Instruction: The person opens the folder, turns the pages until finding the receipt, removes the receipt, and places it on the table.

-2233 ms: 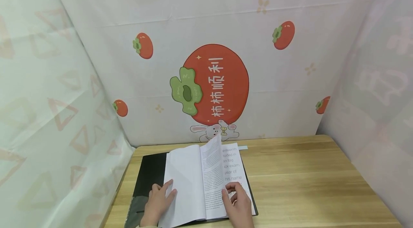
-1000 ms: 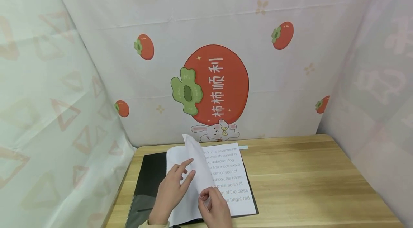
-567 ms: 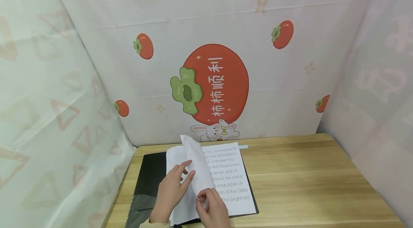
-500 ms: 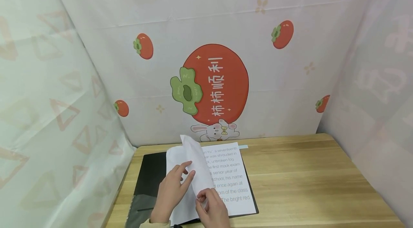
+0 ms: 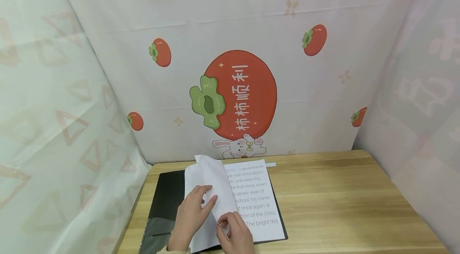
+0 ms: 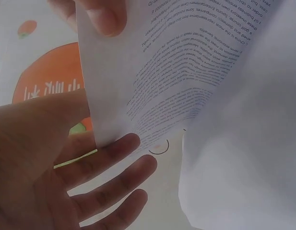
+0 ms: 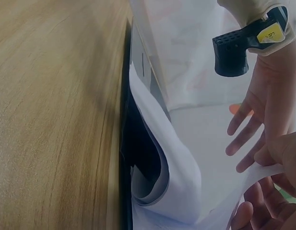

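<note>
A black folder lies open with white paper sheets on it. A printed page in large type shows on the right half. My right hand pinches the lower corner of a lifted sheet, which curls to the left with its blank side showing in the head view. My left hand is at that sheet's free edge, fingers loosely extended. In the left wrist view the left thumb passes behind the sheet, and other fingertips overlap its small-print side. In the right wrist view the curled sheets bulge up.
The folder lies on a wooden table that extends to the right. A pale blue tab sticks out at the page's upper right. Behind stands a white cloth backdrop with a persimmon print. A black wrist device sits on the left wrist.
My right hand has carried the sheet from right to left, uncovering the large-type page. The left hand has moved from the left page up to the sheet; lately the sheet leans lower left.
</note>
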Demonstrator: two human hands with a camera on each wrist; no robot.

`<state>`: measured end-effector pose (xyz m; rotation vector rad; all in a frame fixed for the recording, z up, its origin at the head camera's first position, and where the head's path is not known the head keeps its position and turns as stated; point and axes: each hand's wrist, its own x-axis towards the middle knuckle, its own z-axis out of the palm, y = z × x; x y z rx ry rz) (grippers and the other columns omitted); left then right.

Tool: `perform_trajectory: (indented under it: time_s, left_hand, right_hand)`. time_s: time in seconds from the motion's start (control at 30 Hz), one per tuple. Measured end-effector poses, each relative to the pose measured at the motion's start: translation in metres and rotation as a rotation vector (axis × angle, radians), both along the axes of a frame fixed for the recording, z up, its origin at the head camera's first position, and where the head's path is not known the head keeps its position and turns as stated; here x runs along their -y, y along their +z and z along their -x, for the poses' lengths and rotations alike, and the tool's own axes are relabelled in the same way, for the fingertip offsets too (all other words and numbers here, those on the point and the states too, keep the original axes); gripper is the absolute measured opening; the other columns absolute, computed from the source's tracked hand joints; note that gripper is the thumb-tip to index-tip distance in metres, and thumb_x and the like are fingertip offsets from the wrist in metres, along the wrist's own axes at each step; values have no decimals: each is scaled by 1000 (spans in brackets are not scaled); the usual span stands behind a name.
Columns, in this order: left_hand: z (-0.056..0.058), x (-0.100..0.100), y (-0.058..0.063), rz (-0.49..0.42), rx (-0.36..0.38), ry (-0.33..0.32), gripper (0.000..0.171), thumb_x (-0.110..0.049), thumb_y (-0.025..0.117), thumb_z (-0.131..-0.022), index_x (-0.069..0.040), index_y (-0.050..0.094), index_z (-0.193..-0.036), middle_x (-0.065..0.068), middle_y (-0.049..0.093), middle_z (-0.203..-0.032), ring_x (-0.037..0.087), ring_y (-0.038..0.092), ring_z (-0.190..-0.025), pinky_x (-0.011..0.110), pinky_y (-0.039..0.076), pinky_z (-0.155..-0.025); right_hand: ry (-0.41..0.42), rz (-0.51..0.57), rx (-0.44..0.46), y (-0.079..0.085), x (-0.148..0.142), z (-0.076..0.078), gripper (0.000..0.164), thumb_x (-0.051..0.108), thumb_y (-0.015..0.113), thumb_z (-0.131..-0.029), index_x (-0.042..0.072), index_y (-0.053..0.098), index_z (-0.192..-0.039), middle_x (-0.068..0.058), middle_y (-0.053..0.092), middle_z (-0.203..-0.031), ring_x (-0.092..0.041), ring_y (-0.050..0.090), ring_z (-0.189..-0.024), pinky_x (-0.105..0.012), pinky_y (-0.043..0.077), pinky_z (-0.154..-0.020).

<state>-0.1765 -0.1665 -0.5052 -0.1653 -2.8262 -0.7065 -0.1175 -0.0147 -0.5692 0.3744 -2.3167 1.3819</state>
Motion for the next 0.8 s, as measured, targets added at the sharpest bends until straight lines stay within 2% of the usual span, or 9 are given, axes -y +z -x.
perform_trajectory:
  time_s: [0.23, 0.4, 0.6, 0.7, 0.8]
  left_hand:
    - [0, 0, -2, -8, 14, -5, 39, -32, 84, -91, -13, 75, -124, 5, 73, -117, 15, 71, -80, 30, 54, -58]
    - [-1, 2, -4, -16, 19, -11, 40, -27, 86, -89, -11, 75, -124, 6, 73, -117, 16, 72, -80, 30, 53, -57]
    - [-1, 4, -7, -12, 40, -8, 41, -24, 87, -88, -10, 74, -124, 6, 73, -116, 17, 71, -80, 30, 52, -56]
    - [0, 5, -8, -9, 48, -6, 42, -23, 88, -87, -9, 74, -124, 6, 73, -116, 17, 71, -80, 30, 52, -56]
    - [0, 6, -10, -10, 51, 0, 43, -22, 88, -86, -9, 74, -125, 7, 73, -117, 17, 71, -80, 29, 52, -56]
  right_hand:
    - [-13, -10, -6, -2, 1, -1, 27, 8, 84, -84, 25, 66, -93, 16, 55, -85, 10, 40, -62, -12, 38, -51]
    - [14, -39, 6, -2, -1, -2, 27, 8, 85, -84, 23, 67, -96, 16, 55, -88, 10, 41, -66, -13, 40, -53]
    - [148, -84, -31, -4, -4, -4, 28, 12, 85, -84, 22, 68, -103, 15, 53, -95, 8, 42, -72, -11, 41, -57]
    - [218, -78, -52, -3, -6, -4, 30, 12, 86, -83, 21, 69, -106, 14, 53, -97, 9, 43, -73, -7, 40, -57]
    - [254, -58, -40, -1, -11, -4, 27, 13, 86, -86, 21, 69, -106, 13, 54, -97, 9, 44, -74, -7, 42, -57]
